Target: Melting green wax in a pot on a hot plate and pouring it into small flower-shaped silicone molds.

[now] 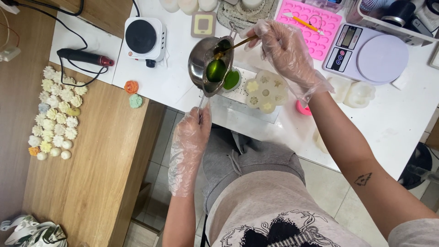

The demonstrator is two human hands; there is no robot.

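Observation:
My left hand [193, 132], in a clear plastic glove, grips the long handle of a small steel melting pot [208, 59]. The pot is tilted over the white table and holds green liquid [216, 70]. A round mould filled with green [232, 79] lies just right of the pot's lip. My gloved right hand [284, 48] holds a thin wooden stick [234, 45] whose tip dips into the green liquid. Below that hand lies a translucent silicone mould with flower cavities [266, 91].
A white single hot plate [144, 38], a pink silicone mould [311, 27] and a white kitchen scale [368, 54] stand on the white table [393, 123]. Several small pale flower shapes [57, 112] lie on the wooden table at left, near a black-and-red handled tool [84, 57].

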